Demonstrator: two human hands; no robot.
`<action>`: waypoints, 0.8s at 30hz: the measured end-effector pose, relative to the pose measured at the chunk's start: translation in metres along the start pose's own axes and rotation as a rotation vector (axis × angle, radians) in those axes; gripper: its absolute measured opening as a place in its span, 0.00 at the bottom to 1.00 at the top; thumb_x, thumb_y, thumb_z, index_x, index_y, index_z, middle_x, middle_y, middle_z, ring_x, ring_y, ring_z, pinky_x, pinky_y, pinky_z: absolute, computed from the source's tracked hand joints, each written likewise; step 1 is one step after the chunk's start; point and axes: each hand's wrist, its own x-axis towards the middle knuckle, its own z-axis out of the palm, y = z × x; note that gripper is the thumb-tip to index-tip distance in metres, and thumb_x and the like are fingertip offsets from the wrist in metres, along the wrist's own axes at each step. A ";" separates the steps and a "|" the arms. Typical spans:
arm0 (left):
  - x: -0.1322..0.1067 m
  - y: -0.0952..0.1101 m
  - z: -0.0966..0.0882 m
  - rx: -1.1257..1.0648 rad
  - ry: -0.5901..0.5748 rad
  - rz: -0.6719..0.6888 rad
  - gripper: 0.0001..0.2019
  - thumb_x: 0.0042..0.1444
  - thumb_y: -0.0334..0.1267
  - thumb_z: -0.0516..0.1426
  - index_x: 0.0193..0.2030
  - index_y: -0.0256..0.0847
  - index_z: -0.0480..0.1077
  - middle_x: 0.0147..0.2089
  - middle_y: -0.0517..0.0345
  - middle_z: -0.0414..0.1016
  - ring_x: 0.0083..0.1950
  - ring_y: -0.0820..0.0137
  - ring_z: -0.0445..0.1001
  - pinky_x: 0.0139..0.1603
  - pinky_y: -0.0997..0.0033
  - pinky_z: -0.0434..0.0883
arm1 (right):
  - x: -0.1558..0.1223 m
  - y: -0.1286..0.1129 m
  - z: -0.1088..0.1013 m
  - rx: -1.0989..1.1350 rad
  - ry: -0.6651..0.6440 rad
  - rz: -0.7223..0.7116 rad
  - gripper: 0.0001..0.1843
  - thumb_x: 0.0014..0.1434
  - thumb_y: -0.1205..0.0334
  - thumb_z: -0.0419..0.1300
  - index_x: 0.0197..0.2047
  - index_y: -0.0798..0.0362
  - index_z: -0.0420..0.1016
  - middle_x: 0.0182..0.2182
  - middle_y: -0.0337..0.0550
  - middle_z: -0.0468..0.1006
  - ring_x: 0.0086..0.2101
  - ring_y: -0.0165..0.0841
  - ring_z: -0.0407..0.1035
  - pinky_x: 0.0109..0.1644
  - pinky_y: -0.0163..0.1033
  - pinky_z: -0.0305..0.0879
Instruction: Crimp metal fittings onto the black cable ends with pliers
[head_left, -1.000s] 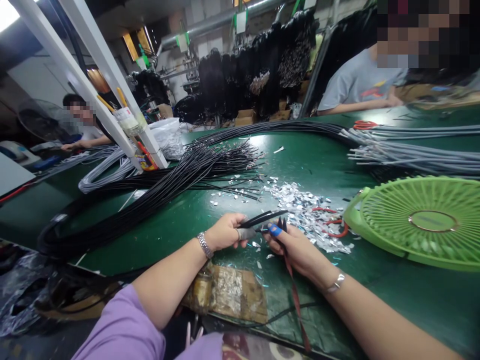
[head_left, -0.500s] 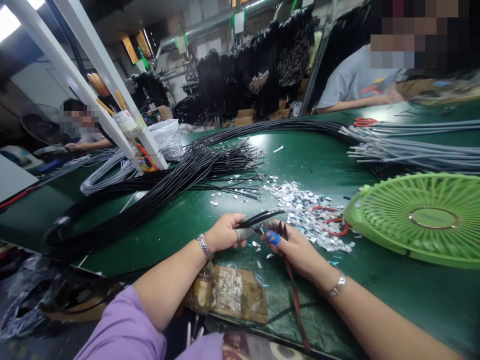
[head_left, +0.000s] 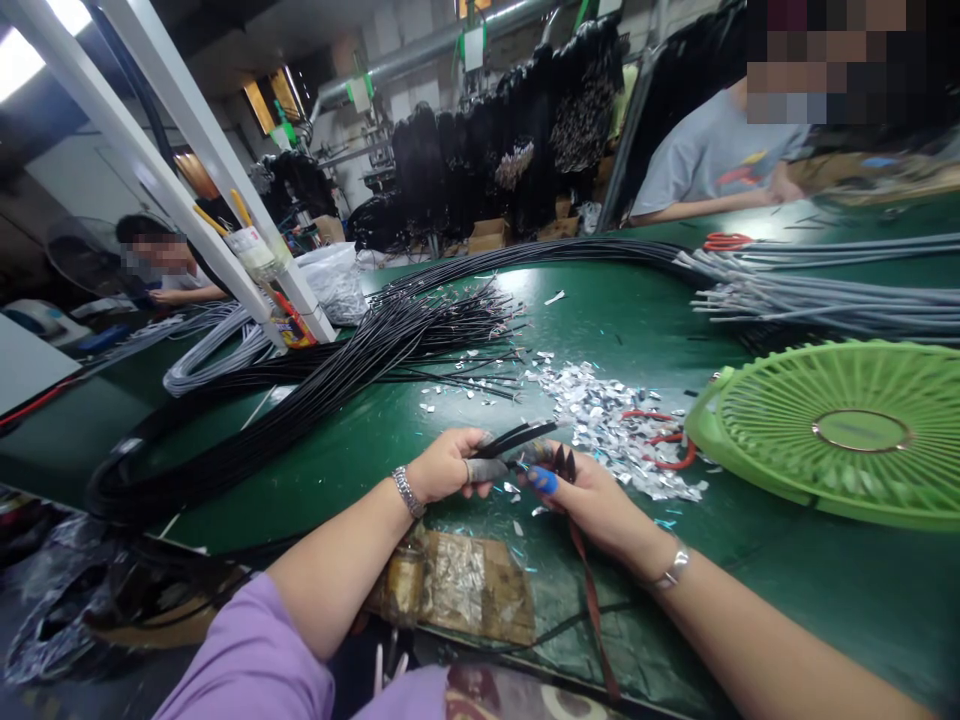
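My left hand [head_left: 446, 465] is closed round a few black cables [head_left: 517, 437], their ends pointing right; grey tape wraps the finger. Close by on the right, my right hand [head_left: 589, 490] has its fingers bent together at the cable ends, blue tape on the thumb. Two dark pointed tips [head_left: 564, 462] of a tool stick up from that hand; its kind is unclear. A brown strap [head_left: 591, 600] hangs below it. What the right fingertips pinch is partly hidden. Beyond the hands lies a heap of silvery foil scraps [head_left: 600, 405].
A thick bundle of black cables [head_left: 300, 430] curves across the green table [head_left: 750, 590]. To the right are a green fan [head_left: 855, 430], grey cables [head_left: 825, 305] and red-handled scissors [head_left: 660, 440]. Taped cardboard [head_left: 472, 590] lies at the near edge. Two people sit across the table.
Both hands stay in nearly the same place, with the held cable ends shifted slightly. The person at the far left has moved their hands a little.
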 end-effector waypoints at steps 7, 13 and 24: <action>-0.002 0.003 0.001 -0.001 -0.027 -0.006 0.21 0.39 0.52 0.64 0.29 0.35 0.65 0.15 0.66 0.66 0.14 0.82 0.59 0.13 0.82 0.55 | 0.002 0.001 0.001 0.233 -0.073 0.081 0.24 0.43 0.40 0.66 0.29 0.54 0.68 0.15 0.31 0.62 0.16 0.23 0.48 0.20 0.33 0.41; -0.002 0.001 0.001 0.016 -0.042 0.007 0.19 0.41 0.49 0.64 0.29 0.34 0.66 0.16 0.65 0.66 0.14 0.82 0.59 0.14 0.81 0.56 | 0.003 0.001 0.002 0.394 -0.107 0.145 0.24 0.39 0.44 0.70 0.29 0.55 0.70 0.14 0.31 0.62 0.16 0.22 0.48 0.19 0.32 0.39; -0.001 0.001 0.005 0.046 0.018 -0.004 0.16 0.44 0.45 0.62 0.30 0.34 0.66 0.16 0.66 0.66 0.14 0.82 0.58 0.15 0.81 0.55 | 0.004 0.003 0.006 0.268 0.039 0.135 0.23 0.43 0.42 0.67 0.27 0.54 0.68 0.15 0.32 0.63 0.16 0.23 0.49 0.18 0.32 0.41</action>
